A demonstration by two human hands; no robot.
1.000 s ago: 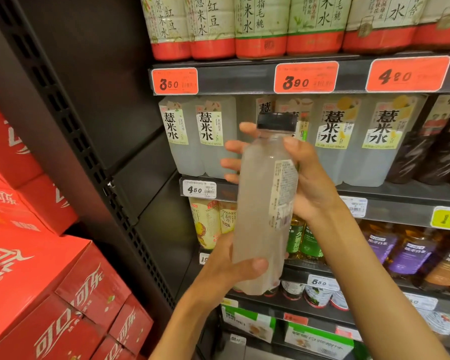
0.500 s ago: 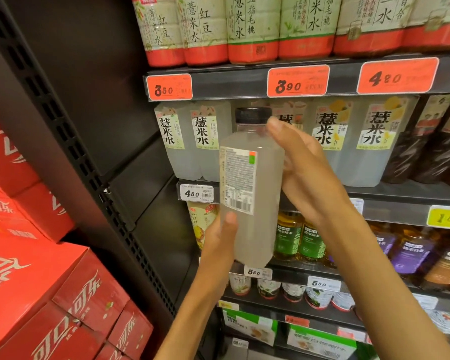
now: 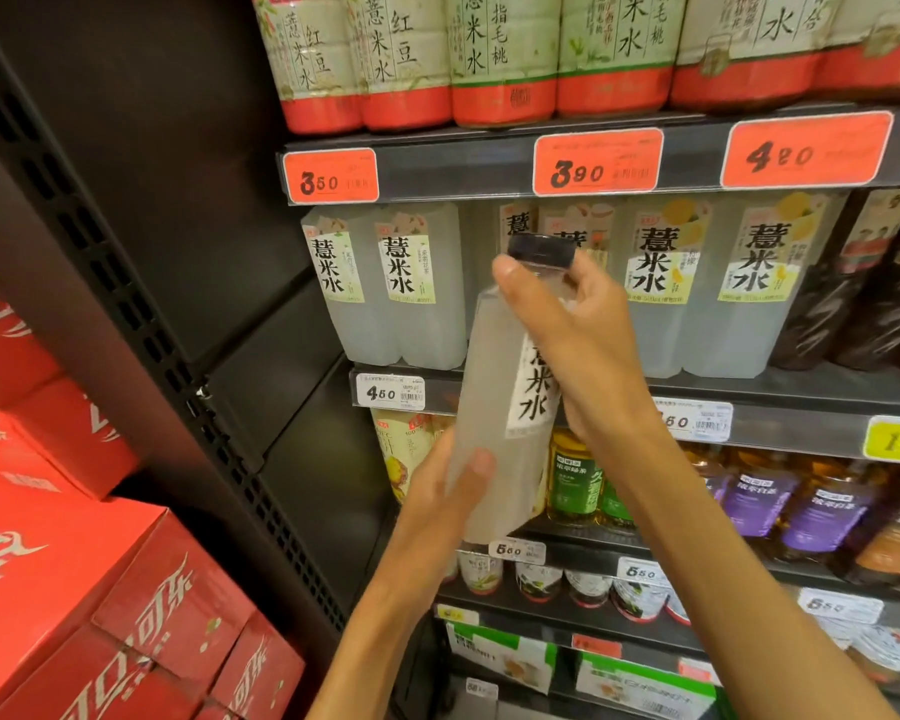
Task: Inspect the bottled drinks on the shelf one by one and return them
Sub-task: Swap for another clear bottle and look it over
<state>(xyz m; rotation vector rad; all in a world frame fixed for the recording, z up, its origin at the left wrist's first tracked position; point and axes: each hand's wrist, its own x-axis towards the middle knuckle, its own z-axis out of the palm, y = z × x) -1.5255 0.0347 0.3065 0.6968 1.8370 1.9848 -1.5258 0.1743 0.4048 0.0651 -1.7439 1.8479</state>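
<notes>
Gripping the cloudy bottle (image 3: 494, 407) at its base with the left hand (image 3: 437, 506) and its neck with the right hand (image 3: 588, 345) turns the label into view for checking.

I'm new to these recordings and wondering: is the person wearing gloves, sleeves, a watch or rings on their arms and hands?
No. Both forearms are bare as far as the frame shows, with no sleeves in view. The left hand and right hand have no gloves, and no watch, bracelet or ring shows on the visible sides. The nails look short and unpainted.
</notes>
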